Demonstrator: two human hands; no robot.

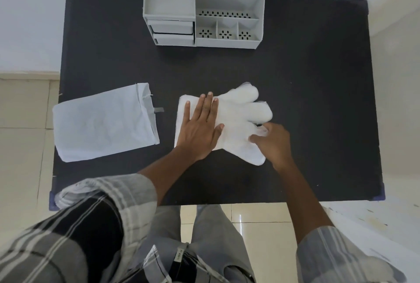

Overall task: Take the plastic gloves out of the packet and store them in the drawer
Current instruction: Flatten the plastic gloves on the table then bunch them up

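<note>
A stack of whitish plastic gloves (241, 110) lies flat in the middle of the black table (306, 73), fingers pointing right. My left hand (200, 130) rests flat, fingers spread, on the cuff end of the stack. My right hand (272, 142) pinches the glove material near the lower fingers. The white packet (102, 123) lies to the left, its open mouth facing right. At the back stands a grey organiser (204, 5) with two small shut drawers (172, 33) in its lower left part.
The organiser has several open compartments with perforated floors on its right side. The table's front edge runs just above my legs. Tiled floor lies around the table, and a pale wall is behind.
</note>
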